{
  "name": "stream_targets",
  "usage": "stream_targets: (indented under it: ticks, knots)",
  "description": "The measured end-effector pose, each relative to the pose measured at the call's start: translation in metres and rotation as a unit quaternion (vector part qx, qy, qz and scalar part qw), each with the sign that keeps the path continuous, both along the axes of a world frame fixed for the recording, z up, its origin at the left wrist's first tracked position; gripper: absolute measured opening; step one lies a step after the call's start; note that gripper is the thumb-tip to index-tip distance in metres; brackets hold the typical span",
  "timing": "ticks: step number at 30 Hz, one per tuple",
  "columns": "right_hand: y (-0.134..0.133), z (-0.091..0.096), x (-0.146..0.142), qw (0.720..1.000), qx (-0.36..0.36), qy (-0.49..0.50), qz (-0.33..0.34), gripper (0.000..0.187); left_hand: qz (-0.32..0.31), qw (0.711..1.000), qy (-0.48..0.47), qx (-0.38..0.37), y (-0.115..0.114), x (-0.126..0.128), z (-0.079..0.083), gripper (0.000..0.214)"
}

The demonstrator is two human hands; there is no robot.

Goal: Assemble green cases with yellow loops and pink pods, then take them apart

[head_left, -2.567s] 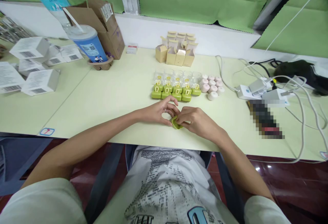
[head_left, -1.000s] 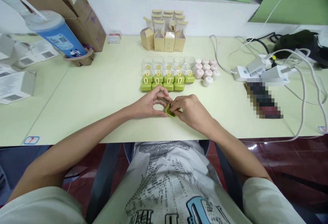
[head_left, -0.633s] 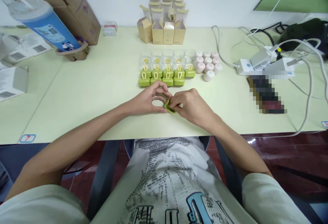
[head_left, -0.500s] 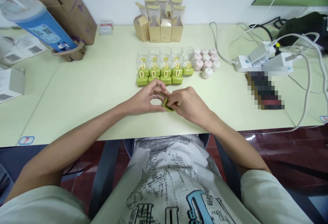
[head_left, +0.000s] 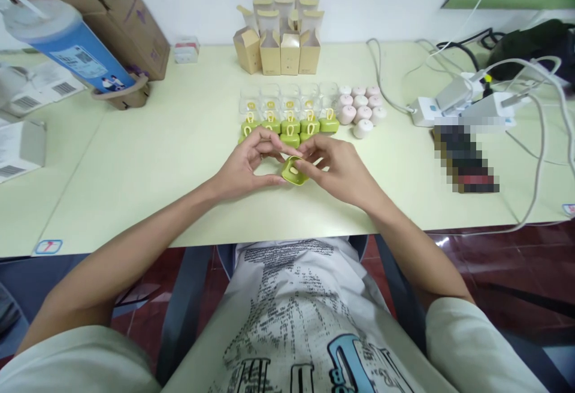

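Observation:
Over the near part of the table, a small green square lid (head_left: 288,178) is tilted with its hollow inside facing me. A pale yellow oval piece (head_left: 294,171) sits in the middle of the hollow. My left hand (head_left: 245,164) curves around the lid's left side, thumb and fingertips at its edges. From the right, my right hand (head_left: 339,168) pinches the lid, its thumb reaching inside the rim. Just beyond my fingers stand rows of similar green lids (head_left: 329,124) with yellow loops, partly hidden by my left hand. Clear plastic cups (head_left: 290,96) stand behind them.
White and pale pink small jars (head_left: 360,101) cluster right of the cups. Open cardboard boxes (head_left: 291,54) stand at the wall. A power strip (head_left: 426,111) with cables lies at right, by a pixelated dark object (head_left: 465,156). A blue cup (head_left: 85,54) stands at left.
The lid has turned so its inside faces up toward me, showing the yellow piece. My right fingers have come out of the hollow to the rim, and both hands shifted slightly away from me.

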State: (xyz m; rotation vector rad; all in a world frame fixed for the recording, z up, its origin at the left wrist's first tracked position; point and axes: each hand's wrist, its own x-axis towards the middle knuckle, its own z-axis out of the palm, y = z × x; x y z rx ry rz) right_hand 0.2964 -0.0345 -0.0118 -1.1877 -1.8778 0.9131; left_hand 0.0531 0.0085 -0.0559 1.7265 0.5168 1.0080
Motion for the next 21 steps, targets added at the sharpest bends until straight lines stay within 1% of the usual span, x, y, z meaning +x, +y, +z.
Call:
stream_targets:
  ticks: [3, 7, 11, 13, 16, 21]
  knots:
    - [0.003, -0.004, -0.001, 0.998, -0.046, 0.018, 0.039, 0.003, -0.007, 1.0, 0.011, 0.011, 0.001, -0.002, 0.001, 0.063]
    - [0.005, -0.005, 0.0, 0.988, -0.112, 0.082, 0.071, 0.02, -0.012, 1.0, 0.024, 0.008, 0.002, -0.005, 0.002, 0.063]
    - [0.008, -0.007, 0.002, 0.976, -0.158, 0.132, 0.075, 0.03, 0.002, 1.0, 0.016, 0.003, 0.001, -0.004, 0.002, 0.061]
    - [0.008, -0.008, 0.001, 0.973, -0.158, 0.149, 0.074, 0.035, 0.01, 1.0, -0.005, -0.002, -0.001, -0.002, 0.001, 0.059]
    - [0.008, -0.01, -0.002, 0.976, -0.134, 0.16, 0.067, 0.041, 0.013, 0.999, -0.028, -0.014, -0.004, -0.001, 0.003, 0.051]
    - [0.006, -0.014, -0.009, 0.976, -0.112, 0.177, 0.056, 0.041, 0.045, 0.998, -0.044, -0.011, -0.006, -0.002, 0.01, 0.044]
